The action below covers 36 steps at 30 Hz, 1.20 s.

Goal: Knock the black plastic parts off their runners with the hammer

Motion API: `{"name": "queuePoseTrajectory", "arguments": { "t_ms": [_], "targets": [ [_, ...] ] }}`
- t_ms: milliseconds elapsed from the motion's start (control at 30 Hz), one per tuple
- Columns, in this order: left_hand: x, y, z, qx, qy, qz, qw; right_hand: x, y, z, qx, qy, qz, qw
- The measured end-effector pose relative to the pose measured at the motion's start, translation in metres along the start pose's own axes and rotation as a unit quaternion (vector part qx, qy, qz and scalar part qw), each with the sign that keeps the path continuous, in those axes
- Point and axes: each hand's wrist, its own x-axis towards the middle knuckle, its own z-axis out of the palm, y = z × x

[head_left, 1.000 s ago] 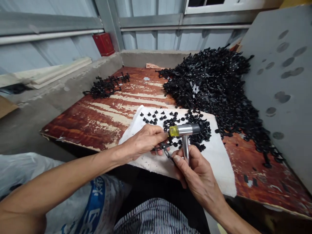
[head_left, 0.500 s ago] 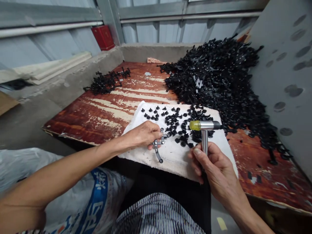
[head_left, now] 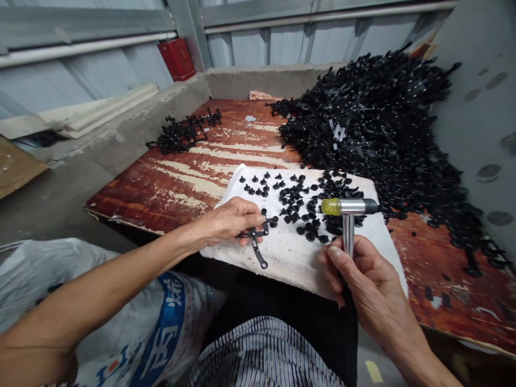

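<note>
While I watch remotely, the right hand (head_left: 363,274) wraps the steel handle of a yellow-tipped mallet (head_left: 350,206), head held up; beside it, the left hand (head_left: 229,223) pinches a black plastic runner (head_left: 255,236) against a white cloth pad (head_left: 290,263), steadying it.

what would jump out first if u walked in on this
The huge heap of black moulded parts piled on the far right of the peeling red-brown board catches the eye first. Nearer, small black pieces lie scattered on a white cloth, and the right hand holds up a yellow-tipped metal hammer at the cloth's right side. The left hand holds a black runner on the cloth's near part.
</note>
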Motion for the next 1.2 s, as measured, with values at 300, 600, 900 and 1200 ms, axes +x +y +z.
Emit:
{"name": "queuePoseTrajectory", "arguments": {
  "t_ms": [300,600,900,1200],
  "targets": [
    [0.0039,-0.0055,0.0010,-0.056,-0.006,-0.022,0.998,-0.0014,0.0010,-0.0016,-0.009,0.000,0.005,1.000],
    [0.0023,-0.0040,0.0036,-0.057,0.016,-0.047,0.997,0.0011,0.0013,-0.0011,-0.004,-0.002,0.001,1.000],
    [0.0051,-0.0078,0.0036,-0.060,0.012,-0.033,0.998,-0.0004,-0.0003,0.0013,-0.019,0.000,-0.002,1.000],
    [0.0078,-0.0070,0.0057,-0.012,0.016,0.005,1.000,-0.0005,-0.0077,-0.0028,-0.269,-0.044,-0.163,0.948]
  ]
}}
